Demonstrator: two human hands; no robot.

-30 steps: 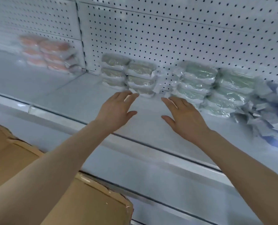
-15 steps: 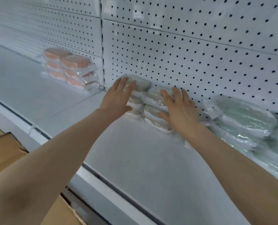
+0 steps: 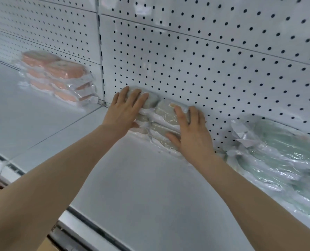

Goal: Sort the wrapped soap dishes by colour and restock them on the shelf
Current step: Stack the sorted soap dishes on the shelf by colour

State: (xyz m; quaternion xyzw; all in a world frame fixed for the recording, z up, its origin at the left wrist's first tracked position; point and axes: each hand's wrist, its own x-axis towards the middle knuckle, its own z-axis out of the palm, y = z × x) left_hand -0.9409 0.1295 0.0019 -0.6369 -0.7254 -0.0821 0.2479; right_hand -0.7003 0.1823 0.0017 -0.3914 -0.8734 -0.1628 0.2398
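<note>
Neither hand has a closed grip. The left hand [image 3: 125, 111] lies flat, fingers spread, over the top and front of the left stack of beige soap dishes [image 3: 166, 110]. The right hand [image 3: 190, 134] lies the same way, fingers straight and apart, on the right stack beside it. Both wrapped stacks stand at the back edge of the shelf [image 3: 141, 178], touching the pegboard back wall [image 3: 205, 69]. Pink soap dishes [image 3: 60, 77] are stacked at the back edge further left, well apart, and green soap dishes [image 3: 277, 151] lie near on the right. The hands seem to be squaring the beige stacks. The plastic wrap looks slippery, so uneven pressure could slide an upper dish off its stack, or push the right stack into the green pile and mix the colours.
</note>
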